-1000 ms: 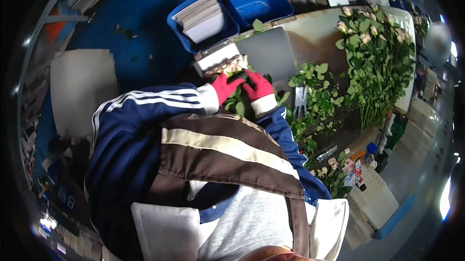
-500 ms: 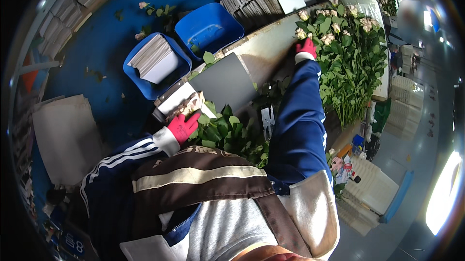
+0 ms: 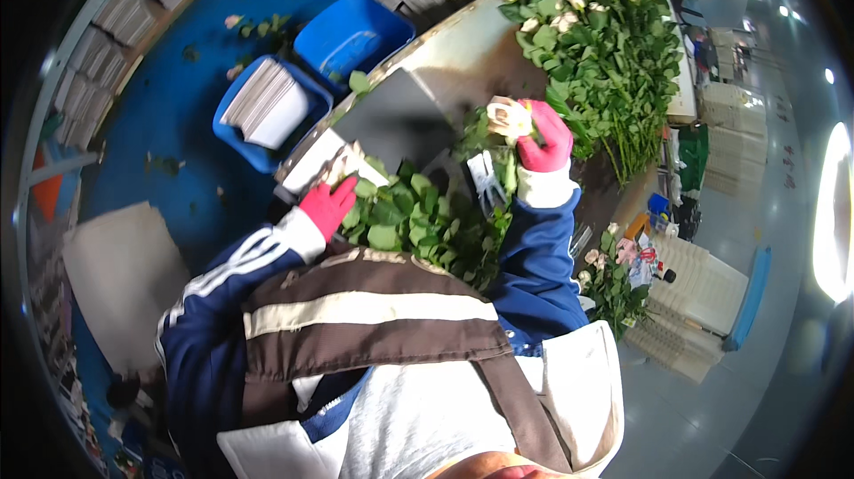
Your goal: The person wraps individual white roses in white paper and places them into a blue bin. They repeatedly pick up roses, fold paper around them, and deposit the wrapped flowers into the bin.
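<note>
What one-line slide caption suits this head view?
Right hand in a pink glove lifts a cream rose; left hand steadies the leafy green bunch.

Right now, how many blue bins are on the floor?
2. One blue bin holds a stack of paper sheets; the other blue bin sits just beyond it, near the table's edge. More may be hidden.

Between our left hand [image 3: 327,205] and right hand [image 3: 544,136] the dark board [image 3: 396,119] is bare and passable. Near us the leafy bunch [image 3: 418,225] blocks the way; far right, the rose pile [image 3: 605,52] fills the table [image 3: 454,56].
</note>
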Available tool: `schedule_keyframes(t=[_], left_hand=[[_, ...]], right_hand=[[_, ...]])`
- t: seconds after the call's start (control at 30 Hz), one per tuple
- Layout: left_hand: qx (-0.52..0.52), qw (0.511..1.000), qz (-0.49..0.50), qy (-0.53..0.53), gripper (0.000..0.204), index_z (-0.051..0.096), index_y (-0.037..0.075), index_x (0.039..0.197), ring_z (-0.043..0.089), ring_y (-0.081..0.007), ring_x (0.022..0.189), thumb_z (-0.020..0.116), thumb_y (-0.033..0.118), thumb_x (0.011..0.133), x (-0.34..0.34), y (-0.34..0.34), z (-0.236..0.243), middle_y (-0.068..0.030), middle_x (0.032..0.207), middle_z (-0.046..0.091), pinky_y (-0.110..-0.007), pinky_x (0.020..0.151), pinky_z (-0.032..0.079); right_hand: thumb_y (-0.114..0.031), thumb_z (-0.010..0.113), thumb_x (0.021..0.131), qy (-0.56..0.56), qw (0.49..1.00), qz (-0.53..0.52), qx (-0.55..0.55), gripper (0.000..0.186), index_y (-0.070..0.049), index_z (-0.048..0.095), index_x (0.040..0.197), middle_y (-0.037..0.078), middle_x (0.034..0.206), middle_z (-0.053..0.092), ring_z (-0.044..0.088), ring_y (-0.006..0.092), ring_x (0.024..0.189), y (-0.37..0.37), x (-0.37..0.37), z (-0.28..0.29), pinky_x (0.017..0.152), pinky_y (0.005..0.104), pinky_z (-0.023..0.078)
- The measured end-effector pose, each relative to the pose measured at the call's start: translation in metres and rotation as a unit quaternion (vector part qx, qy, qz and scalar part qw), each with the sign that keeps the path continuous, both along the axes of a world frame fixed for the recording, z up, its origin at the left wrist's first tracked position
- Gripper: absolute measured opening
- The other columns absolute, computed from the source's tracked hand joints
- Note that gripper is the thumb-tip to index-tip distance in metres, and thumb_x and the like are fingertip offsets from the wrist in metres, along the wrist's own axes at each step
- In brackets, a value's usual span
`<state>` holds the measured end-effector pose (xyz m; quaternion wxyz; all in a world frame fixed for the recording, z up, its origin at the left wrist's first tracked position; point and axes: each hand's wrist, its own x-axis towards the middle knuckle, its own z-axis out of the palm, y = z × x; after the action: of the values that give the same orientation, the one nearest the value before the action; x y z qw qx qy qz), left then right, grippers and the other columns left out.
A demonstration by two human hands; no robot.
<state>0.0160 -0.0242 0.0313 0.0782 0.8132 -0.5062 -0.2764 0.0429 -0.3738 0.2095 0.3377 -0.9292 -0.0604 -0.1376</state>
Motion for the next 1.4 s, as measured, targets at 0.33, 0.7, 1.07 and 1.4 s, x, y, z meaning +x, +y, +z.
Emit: schedule_keyframes(t=[0.33, 0.7, 1.07, 1.4], left_hand=[[0.074, 0.996, -0.052, -0.012, 0.102, 0.034, 0.021, 0.144, 0.056, -0.0315, 0.094, 0.081, 0.046, 0.057, 0.003, -0.007, 0.000, -0.0110, 0.155, 0.022, -0.040, 0.086, 0.048], [-0.251, 0.964, 0.068, -0.062, 0.097, 0.030, 0.010, 0.146, 0.026, -0.0394, 0.138, 0.069, 0.057, 0.070, -0.022, -0.018, -0.011, -0.0185, 0.151, 0.028, -0.052, 0.114, 0.018], [-0.261, 0.961, 0.086, 0.021, 0.087, 0.030, 0.006, 0.145, 0.030, -0.0339, 0.138, 0.066, 0.046, 0.077, -0.022, -0.003, -0.038, -0.0174, 0.146, 0.035, -0.047, 0.114, 0.023], [-0.365, 0.918, 0.146, 0.050, 0.077, 0.047, 0.007, 0.133, 0.044, -0.0336, 0.127, 0.075, 0.032, 0.065, -0.014, -0.008, -0.037, -0.0174, 0.135, 0.047, -0.046, 0.107, 0.035]], right_hand=[[-0.011, 0.069, 0.074, 0.252, 0.963, -0.083, -0.048, 0.045, -0.011, 0.064, 0.119, 0.020, 0.107, 0.060, 0.060, 0.0390, 0.097, 0.137, -0.069, -0.196, 0.085, 0.0418, 0.049], [-0.002, 0.064, 0.074, 0.284, 0.957, -0.006, 0.054, 0.047, -0.012, 0.063, 0.120, 0.014, 0.101, 0.065, 0.063, 0.0327, 0.099, 0.126, -0.053, -0.218, 0.086, 0.0368, 0.050], [-0.031, 0.067, 0.081, 0.367, 0.873, 0.297, -0.126, 0.038, -0.014, 0.064, 0.115, 0.015, 0.107, 0.066, 0.062, 0.0367, 0.100, 0.145, 0.117, -0.219, 0.086, 0.0423, 0.050], [-0.029, 0.064, 0.083, 0.091, 0.704, 0.546, -0.445, 0.042, -0.021, 0.057, 0.124, 0.010, 0.124, 0.059, 0.057, 0.0315, 0.112, 0.309, 0.215, -0.295, 0.095, 0.0442, 0.046]])
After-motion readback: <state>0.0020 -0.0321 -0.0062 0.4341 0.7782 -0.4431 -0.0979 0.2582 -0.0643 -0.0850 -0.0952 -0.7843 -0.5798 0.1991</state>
